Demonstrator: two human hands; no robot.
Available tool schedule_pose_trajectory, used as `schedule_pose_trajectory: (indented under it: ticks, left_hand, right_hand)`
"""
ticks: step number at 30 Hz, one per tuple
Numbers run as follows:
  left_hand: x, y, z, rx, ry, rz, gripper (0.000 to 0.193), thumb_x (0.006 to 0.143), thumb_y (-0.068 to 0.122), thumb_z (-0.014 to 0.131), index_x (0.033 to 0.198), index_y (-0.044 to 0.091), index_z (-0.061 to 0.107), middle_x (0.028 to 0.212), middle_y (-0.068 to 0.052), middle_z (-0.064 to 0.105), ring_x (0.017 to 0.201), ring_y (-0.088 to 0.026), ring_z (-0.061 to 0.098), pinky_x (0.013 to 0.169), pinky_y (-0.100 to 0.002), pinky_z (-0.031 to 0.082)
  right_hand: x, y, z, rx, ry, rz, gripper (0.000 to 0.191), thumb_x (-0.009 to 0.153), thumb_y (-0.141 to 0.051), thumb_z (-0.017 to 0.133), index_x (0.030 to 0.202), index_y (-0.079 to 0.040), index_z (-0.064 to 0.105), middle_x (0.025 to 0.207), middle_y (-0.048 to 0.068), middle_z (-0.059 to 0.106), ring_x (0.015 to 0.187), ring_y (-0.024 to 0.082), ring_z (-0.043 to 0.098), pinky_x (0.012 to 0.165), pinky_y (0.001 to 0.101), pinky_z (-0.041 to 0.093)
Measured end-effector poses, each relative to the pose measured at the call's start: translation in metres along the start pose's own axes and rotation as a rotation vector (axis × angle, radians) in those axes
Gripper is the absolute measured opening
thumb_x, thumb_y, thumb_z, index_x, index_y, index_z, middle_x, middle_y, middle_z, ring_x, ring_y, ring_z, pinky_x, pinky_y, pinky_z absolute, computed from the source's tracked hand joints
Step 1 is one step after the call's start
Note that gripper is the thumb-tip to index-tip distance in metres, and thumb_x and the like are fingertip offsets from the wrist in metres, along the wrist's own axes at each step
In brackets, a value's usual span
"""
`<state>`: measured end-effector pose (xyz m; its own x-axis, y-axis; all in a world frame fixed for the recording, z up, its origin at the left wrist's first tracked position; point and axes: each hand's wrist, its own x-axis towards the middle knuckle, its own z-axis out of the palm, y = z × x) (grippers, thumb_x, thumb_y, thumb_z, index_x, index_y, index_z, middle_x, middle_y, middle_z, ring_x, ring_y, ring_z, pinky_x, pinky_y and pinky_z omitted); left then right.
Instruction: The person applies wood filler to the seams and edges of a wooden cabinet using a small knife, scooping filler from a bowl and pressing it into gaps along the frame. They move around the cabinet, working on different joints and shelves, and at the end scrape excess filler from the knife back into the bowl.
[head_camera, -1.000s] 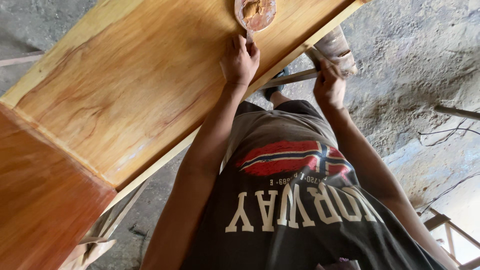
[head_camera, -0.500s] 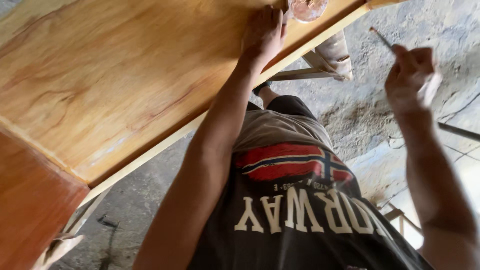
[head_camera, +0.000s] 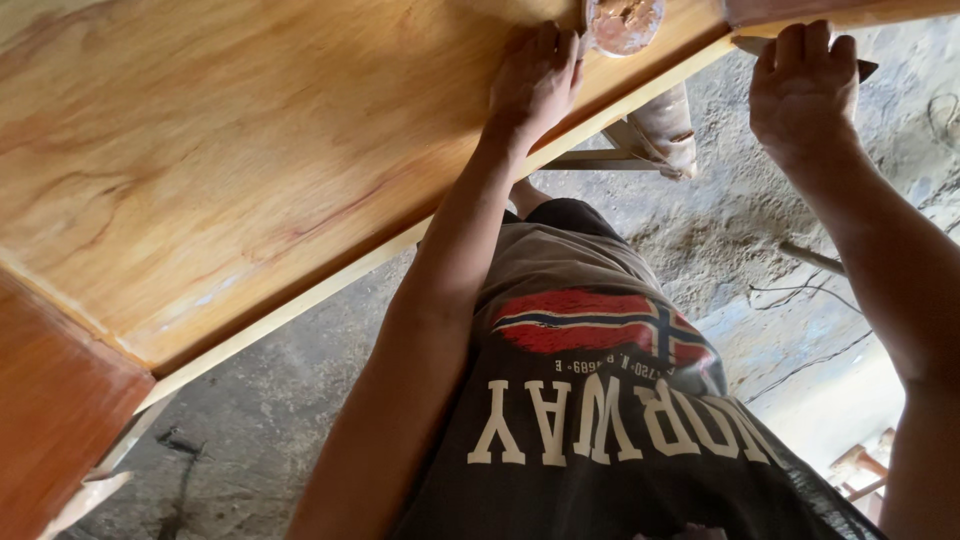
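A large varnished wooden panel (head_camera: 250, 170) with orange grain fills the upper left. My left hand (head_camera: 535, 80) lies flat on it near its pale front edge, fingers together, holding nothing. Just beyond the fingertips stands a small round container (head_camera: 622, 22) of brown paste; whether the hand touches it I cannot tell. My right hand (head_camera: 805, 85) is raised at the panel's far right corner, curled around a thin dark tool (head_camera: 865, 68) whose ends stick out on both sides of the fingers. My dark printed shirt (head_camera: 600, 400) fills the lower middle.
A darker red-brown board (head_camera: 50, 420) adjoins the panel at lower left. Under the panel a wooden stand leg (head_camera: 660, 130) shows above rough concrete floor (head_camera: 300, 400). Loose cables (head_camera: 800, 290) lie at the right, and part of a red stool (head_camera: 860, 470) shows at the lower right.
My right hand has moved up and left from open air to the panel's right corner, still holding the thin tool. My left hand stays on the panel beside the container.
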<state>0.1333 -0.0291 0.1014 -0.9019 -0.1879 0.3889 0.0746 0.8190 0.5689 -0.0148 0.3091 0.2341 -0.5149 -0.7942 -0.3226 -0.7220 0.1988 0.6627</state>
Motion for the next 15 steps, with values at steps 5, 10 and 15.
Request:
schedule_pose_trajectory:
  ticks: [5,10,15]
  left_hand:
    - [-0.001,0.003,0.004,-0.037,0.008,-0.026,0.021,0.094,0.026,0.067,0.096,0.007,0.057,0.091,-0.013,0.061,0.08,-0.029,0.066,0.078,-0.044,0.052]
    - [0.0,0.005,0.003,-0.06,0.004,-0.038,0.021,0.095,0.027,0.067,0.096,0.008,0.056,0.09,-0.013,0.061,0.081,-0.029,0.067,0.081,-0.046,0.052]
    - [0.002,0.005,-0.002,-0.059,0.014,-0.035,0.021,0.094,0.027,0.067,0.095,0.008,0.056,0.089,-0.012,0.061,0.08,-0.029,0.067,0.082,-0.046,0.052]
  right_hand:
    - [0.008,0.007,0.015,0.039,-0.086,0.045,0.026,0.104,-0.012,0.058,0.118,0.01,0.065,0.112,0.018,0.055,0.111,0.024,0.05,0.09,0.0371,0.046]
    - [0.012,0.012,-0.005,-0.201,-0.136,-0.11,0.028,0.101,-0.019,0.067,0.104,0.009,0.068,0.111,0.022,0.055,0.113,0.028,0.051,0.087,0.0384,0.045]
    - [0.031,0.008,-0.025,-0.154,-0.098,-0.128,0.028,0.102,-0.02,0.067,0.105,0.007,0.068,0.11,0.021,0.056,0.111,0.027,0.052,0.086,0.0375,0.046]
